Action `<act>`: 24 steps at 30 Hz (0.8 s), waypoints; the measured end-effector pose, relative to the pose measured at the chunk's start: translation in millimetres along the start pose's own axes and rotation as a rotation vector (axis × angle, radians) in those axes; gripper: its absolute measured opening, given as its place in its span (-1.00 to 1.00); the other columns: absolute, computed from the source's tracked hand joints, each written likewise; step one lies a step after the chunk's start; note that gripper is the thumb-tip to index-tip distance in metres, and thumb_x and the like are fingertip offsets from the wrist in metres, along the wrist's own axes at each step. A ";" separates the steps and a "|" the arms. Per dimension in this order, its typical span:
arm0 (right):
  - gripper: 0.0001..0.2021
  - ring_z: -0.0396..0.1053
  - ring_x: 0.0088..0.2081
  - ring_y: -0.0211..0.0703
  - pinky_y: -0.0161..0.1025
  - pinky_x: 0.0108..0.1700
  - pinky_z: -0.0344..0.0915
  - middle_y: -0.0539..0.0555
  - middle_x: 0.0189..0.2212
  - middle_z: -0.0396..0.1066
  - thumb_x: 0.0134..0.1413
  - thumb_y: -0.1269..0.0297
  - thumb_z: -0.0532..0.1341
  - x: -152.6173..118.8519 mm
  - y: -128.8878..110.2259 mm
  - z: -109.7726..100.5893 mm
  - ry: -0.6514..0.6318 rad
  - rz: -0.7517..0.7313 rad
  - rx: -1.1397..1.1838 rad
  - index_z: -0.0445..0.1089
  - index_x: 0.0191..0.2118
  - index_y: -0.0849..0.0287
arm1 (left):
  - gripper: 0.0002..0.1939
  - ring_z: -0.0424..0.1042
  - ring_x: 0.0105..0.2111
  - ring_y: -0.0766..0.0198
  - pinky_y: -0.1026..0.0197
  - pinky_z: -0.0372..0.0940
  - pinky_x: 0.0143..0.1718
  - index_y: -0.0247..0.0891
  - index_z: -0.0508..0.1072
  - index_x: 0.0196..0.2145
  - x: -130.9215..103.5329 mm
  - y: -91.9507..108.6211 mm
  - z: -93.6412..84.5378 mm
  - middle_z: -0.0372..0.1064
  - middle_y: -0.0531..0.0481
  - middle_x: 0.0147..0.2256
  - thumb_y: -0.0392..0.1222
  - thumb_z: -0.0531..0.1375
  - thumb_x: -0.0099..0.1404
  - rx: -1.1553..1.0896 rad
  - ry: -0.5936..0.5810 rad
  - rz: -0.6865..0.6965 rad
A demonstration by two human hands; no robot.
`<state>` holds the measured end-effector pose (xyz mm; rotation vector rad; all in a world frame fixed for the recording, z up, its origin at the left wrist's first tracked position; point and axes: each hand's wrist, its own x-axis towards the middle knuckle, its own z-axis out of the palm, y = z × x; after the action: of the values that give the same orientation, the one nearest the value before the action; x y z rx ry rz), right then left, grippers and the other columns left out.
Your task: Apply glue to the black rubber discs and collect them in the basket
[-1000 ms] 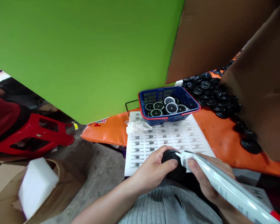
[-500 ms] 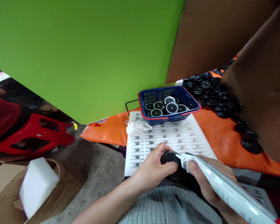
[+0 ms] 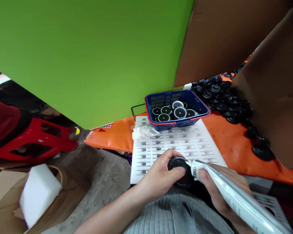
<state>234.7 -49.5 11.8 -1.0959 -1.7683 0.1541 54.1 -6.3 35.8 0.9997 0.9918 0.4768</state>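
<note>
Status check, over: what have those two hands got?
Left hand gripping black disc. Right hand holding white tube, nozzle at disc's rim. Nothing visibly blocking.

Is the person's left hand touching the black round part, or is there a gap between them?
Touching. The head view shows it: the left hand holds the black round part, with its thumb lying across the upper face.

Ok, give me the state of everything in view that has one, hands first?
Left hand, closed on a black disc.
Right hand, gripping the tube.
Tube, nozzle uncovered, at the black disc's rim.
Blue basket, upright, partly filled with rimmed discs.
White wad, crumpled, on the slotted board.
Piled discs, loosely heaped.
Carton at left, open, foam block inside.
</note>
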 end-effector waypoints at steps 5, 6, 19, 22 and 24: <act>-0.83 0.44 -0.49 -0.24 -0.25 -0.41 0.35 -0.06 -0.56 0.43 0.09 0.58 0.22 -1.8 0.8 0.0 -0.003 0.014 0.015 0.36 -0.39 0.15 | -0.77 0.23 -0.52 0.41 0.37 0.21 -0.59 -0.17 0.23 -0.22 1.5 -1.5 -0.3 0.23 0.15 -0.42 -0.27 0.18 0.16 -0.032 -0.002 -0.019; -0.83 0.44 -0.49 -0.24 -0.25 -0.41 0.35 -0.06 -0.56 0.43 0.09 0.58 0.22 -2.3 1.3 -0.2 -0.002 0.005 0.014 0.36 -0.39 0.15 | -0.76 0.24 -0.51 0.40 0.37 0.22 -0.59 -0.17 0.22 -0.22 1.5 -1.9 -0.2 0.23 0.15 -0.42 -0.27 0.18 0.15 -0.043 -0.006 -0.019; -0.80 0.44 -0.54 -0.19 -0.22 -0.50 0.34 -0.07 -0.59 0.41 0.02 0.62 0.22 -0.7 4.3 -2.9 0.029 -0.079 -0.035 0.36 -0.40 0.14 | -0.80 0.24 -0.46 0.43 0.37 0.22 -0.44 -0.24 0.32 -0.24 3.2 -2.1 0.0 0.28 0.13 -0.43 -0.32 0.20 0.14 -0.062 0.002 0.048; -0.79 0.44 -0.55 -0.18 -0.20 -0.50 0.34 -0.08 -0.61 0.38 0.04 0.61 0.21 -1.7 3.1 -1.9 0.030 -0.068 -0.030 0.33 -0.40 0.12 | -0.79 0.21 -0.45 0.44 0.39 0.18 -0.44 -0.22 0.30 -0.24 2.3 -2.8 -0.7 0.26 0.15 -0.43 -0.33 0.19 0.14 -0.050 0.020 0.042; -0.79 0.43 -0.55 -0.18 -0.20 -0.49 0.35 -0.08 -0.61 0.37 0.05 0.61 0.21 -2.3 3.0 -1.1 0.030 -0.056 -0.029 0.33 -0.41 0.12 | -0.78 0.19 -0.51 0.43 0.38 0.15 -0.52 -0.20 0.29 -0.19 1.0 -1.7 -0.4 0.24 0.16 -0.46 -0.29 0.16 0.17 -0.051 0.004 -0.007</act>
<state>237.6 -49.8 9.1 -1.0632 -1.7775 0.0778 54.1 -6.2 33.7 0.9497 0.9821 0.4963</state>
